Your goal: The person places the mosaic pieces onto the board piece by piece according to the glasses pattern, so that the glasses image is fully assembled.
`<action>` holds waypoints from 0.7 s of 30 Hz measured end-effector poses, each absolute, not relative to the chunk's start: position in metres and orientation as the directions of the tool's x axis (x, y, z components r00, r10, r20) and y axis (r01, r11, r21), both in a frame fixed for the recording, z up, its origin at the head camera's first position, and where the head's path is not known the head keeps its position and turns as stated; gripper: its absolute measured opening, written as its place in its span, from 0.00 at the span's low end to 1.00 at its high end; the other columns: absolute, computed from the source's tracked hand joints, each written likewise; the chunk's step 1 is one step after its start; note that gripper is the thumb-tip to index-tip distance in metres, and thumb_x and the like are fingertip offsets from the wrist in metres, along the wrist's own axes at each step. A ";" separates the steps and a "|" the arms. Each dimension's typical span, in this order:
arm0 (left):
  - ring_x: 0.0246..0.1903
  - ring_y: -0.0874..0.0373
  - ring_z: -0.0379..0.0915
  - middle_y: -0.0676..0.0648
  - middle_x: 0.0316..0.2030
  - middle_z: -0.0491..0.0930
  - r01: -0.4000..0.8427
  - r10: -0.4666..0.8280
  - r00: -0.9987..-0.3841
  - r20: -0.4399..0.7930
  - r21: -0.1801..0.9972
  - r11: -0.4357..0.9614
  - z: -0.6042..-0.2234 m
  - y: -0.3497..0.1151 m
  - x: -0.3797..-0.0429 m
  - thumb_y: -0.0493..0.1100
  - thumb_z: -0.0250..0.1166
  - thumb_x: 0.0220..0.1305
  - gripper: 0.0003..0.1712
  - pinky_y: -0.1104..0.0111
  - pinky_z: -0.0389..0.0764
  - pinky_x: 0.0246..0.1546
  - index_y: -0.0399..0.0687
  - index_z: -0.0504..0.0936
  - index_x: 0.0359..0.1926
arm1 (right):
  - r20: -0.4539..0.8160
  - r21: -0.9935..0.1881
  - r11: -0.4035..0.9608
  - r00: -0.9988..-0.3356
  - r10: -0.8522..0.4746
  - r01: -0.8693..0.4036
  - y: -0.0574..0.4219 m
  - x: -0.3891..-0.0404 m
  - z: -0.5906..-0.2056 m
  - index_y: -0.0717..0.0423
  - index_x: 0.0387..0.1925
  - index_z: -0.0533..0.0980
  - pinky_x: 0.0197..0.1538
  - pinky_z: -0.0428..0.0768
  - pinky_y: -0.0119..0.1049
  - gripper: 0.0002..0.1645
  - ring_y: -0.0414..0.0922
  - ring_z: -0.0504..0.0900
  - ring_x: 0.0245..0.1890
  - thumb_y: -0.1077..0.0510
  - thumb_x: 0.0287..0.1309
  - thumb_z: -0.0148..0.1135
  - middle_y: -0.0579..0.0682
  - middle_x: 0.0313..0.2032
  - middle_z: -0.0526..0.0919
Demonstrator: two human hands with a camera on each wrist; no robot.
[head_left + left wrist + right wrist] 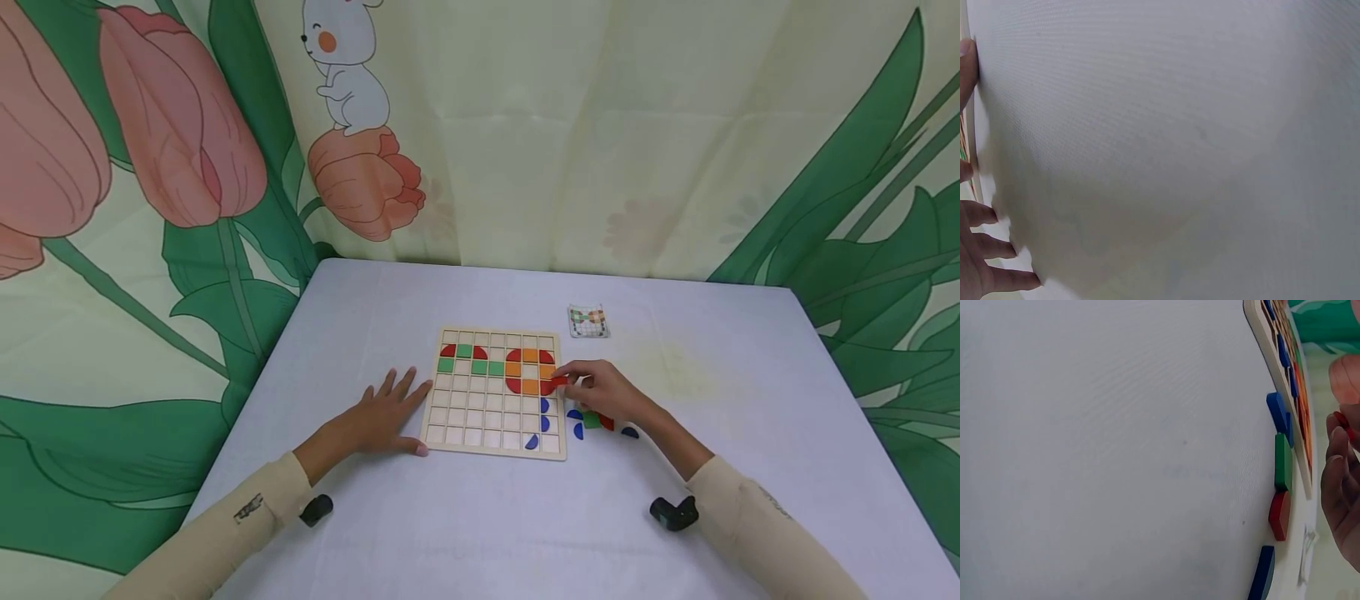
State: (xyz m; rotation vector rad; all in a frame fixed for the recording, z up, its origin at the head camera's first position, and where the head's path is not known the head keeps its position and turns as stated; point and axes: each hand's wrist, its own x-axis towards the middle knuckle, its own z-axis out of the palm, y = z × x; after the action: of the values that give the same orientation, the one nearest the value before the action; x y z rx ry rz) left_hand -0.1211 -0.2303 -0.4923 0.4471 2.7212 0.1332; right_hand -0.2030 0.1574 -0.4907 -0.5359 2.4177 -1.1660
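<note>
A wooden grid board (495,452) lies on the table. My left hand (382,417) rests with spread fingers at its left edge; in the left wrist view, fingers (997,245) show at the side. Over the board's right edge, my right hand (606,388) pinches a red piece (558,382), its shape partly hidden by the fingers. The right wrist view shows that hand (1342,481) raised above the table. Set in the grid are green squares (480,367), orange squares (530,387), red quarter-round pieces (513,386) and blue half-round pieces (532,442).
Right of the board lie loose blue pieces (578,431), a green square (591,420) and a red piece (606,422). A small pattern card (588,322) lies behind them. A printed curtain (540,167) hangs along the table's far edge.
</note>
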 end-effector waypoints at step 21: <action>0.77 0.30 0.35 0.38 0.80 0.41 0.283 0.322 -0.874 -0.365 0.157 0.946 -0.493 -0.232 -0.122 0.78 0.66 0.50 0.65 0.30 0.55 0.67 0.58 0.48 0.81 | -0.157 -0.822 0.522 -0.793 -0.589 -0.225 0.094 -0.216 -0.494 0.58 0.52 0.83 0.27 0.76 0.30 0.19 0.41 0.77 0.23 0.60 0.59 0.70 0.48 0.31 0.82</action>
State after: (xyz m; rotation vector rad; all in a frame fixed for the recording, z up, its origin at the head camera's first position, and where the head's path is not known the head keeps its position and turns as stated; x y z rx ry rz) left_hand -0.1220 -0.2320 -0.4926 0.4379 2.7069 0.1376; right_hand -0.2155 0.0941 -0.4936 -0.6680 2.3469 -1.1799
